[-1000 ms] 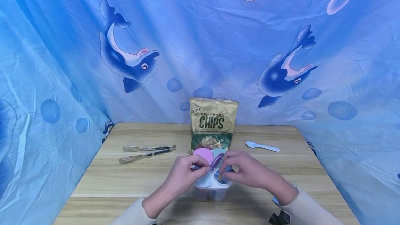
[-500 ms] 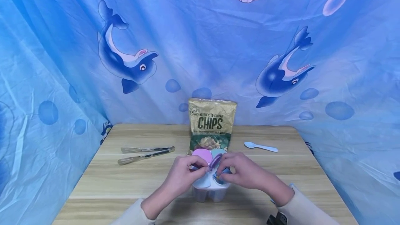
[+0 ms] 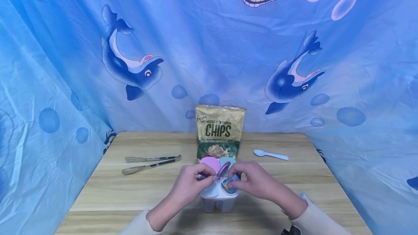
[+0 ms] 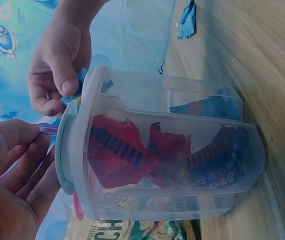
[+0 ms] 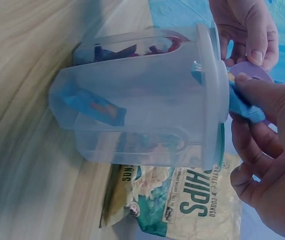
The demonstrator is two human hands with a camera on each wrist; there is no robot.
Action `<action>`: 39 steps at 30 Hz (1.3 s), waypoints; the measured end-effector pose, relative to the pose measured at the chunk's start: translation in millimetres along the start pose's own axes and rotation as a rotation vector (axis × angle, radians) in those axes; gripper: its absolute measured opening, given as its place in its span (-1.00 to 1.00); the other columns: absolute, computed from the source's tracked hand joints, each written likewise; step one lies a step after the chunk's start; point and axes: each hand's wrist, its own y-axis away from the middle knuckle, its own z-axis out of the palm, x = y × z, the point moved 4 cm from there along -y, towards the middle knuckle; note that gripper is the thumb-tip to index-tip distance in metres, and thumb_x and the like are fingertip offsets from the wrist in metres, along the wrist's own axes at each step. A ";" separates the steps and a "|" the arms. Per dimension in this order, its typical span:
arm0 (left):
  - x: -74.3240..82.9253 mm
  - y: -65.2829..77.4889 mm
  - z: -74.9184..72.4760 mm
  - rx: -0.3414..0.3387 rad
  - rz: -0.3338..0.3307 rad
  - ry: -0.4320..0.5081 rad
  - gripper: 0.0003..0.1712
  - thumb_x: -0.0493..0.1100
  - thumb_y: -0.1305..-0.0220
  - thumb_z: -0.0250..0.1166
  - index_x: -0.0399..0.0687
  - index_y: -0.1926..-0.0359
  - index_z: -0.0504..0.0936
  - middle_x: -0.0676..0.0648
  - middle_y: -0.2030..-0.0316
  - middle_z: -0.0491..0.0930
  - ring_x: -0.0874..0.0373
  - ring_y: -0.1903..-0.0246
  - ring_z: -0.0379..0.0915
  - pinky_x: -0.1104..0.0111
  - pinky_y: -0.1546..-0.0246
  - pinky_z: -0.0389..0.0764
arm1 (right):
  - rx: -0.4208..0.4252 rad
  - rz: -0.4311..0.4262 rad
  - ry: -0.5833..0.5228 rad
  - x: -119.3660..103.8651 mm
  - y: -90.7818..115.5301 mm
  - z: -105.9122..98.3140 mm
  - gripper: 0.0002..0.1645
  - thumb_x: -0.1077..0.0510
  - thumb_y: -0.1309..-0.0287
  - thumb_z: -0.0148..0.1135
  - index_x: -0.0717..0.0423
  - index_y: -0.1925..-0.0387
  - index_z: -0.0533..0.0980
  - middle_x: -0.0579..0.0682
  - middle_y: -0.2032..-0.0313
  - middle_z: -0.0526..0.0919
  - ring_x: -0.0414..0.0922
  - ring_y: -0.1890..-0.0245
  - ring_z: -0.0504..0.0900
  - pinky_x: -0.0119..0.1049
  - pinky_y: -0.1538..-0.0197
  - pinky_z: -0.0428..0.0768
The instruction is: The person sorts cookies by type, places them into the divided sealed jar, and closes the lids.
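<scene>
A clear plastic container [image 3: 217,204] with separate compartments stands on the table in front of me. My left hand [image 3: 192,180] pinches its purple lid [image 3: 223,170], which is tilted up over the front right compartment. At that opening, my right hand [image 3: 254,178] pinches a small blue snack packet [image 5: 247,107] between thumb and fingers. Another blue packet [image 5: 95,106] lies low inside this compartment. Through the wall in the left wrist view, a red packet [image 4: 115,150] and a dark blue one [image 4: 220,157] show in the neighbouring compartment, under the pale blue lid [image 4: 65,150].
Behind the container stands a bag of chips [image 3: 219,130]. Metal tongs [image 3: 151,163] lie at the left, and a light blue spoon [image 3: 271,154] at the right. The pink lid [image 3: 210,163] and green lid [image 3: 227,161] cover the rear compartments. A blue packet [image 4: 186,20] lies on the table.
The head view has shifted slightly. Both hands stay at the container, the purple lid still raised. More of the blue packet shows below my right fingers.
</scene>
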 end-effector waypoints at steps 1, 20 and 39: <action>0.1 0.1 -0.3 0.002 0.000 -0.003 -0.87 -0.27 -0.17 0.50 0.10 0.34 0.78 0.22 0.41 0.76 0.32 0.32 0.66 0.37 0.27 0.73 | 0.002 -0.013 -0.005 0.8 1.1 0.4 -0.81 0.05 -0.14 0.53 -0.20 0.25 0.64 -0.35 0.28 0.70 -0.37 0.31 0.59 -0.40 0.21 0.62; 0.0 0.0 1.1 0.003 -0.002 0.015 -0.89 -0.29 -0.17 0.50 0.05 0.34 0.78 0.19 0.40 0.77 0.31 0.32 0.67 0.42 0.28 0.73 | -0.024 0.038 0.058 4.0 -0.3 12.2 -0.76 0.07 -0.13 0.53 -0.17 0.21 0.61 -0.34 0.38 0.63 -0.35 0.40 0.55 -0.43 0.34 0.58; 0.0 -1.4 1.1 0.007 -0.022 0.003 -0.90 -0.28 -0.17 0.51 0.04 0.35 0.78 0.21 0.41 0.76 0.32 0.33 0.66 0.43 0.28 0.72 | 0.064 -0.031 0.121 12.5 9.4 6.3 -0.84 0.01 -0.18 0.50 -0.15 0.19 0.74 -0.27 0.24 0.59 -0.27 0.34 0.54 -0.43 0.34 0.56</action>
